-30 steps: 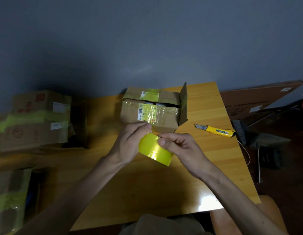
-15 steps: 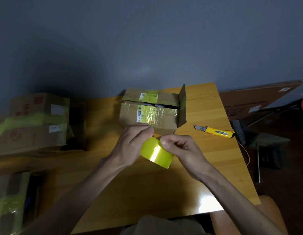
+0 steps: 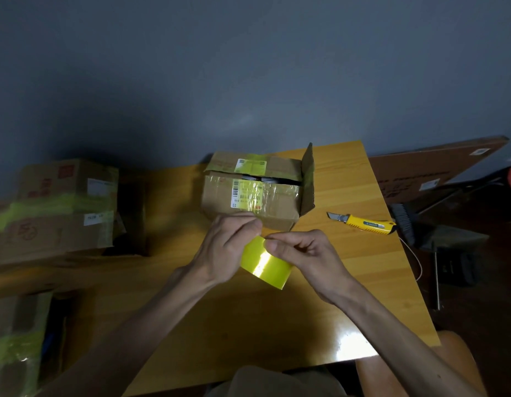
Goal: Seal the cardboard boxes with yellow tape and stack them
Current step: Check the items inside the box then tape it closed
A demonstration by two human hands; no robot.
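My left hand [image 3: 228, 247] and right hand [image 3: 303, 253] meet in the middle, held just above the wooden surface [image 3: 248, 325]. Both are clamped on a roll of yellow tape [image 3: 265, 263]. The left hand's fingers curl over the roll's upper left side, and the right hand's thumb and forefinger pinch at its top edge. The roll's shiny face tilts toward me and catches the light.

Just beyond my hands, at the far middle of the surface, sits a cardboard box [image 3: 254, 196]. Its top flaps lie apart with a dark gap between them, and its right flap stands upright. Old clear tape and printed labels cover its near side.

To the right of the box, a yellow utility knife [image 3: 363, 223] lies on the surface near the right edge, blade pointing left. Past that edge, a dark brush [image 3: 403, 222] and a flat cardboard sheet [image 3: 437, 167] rest lower down.

At far left, two boxes banded in yellow tape are stacked [image 3: 62, 207]. Another taped box [image 3: 16, 339] sits at near left.
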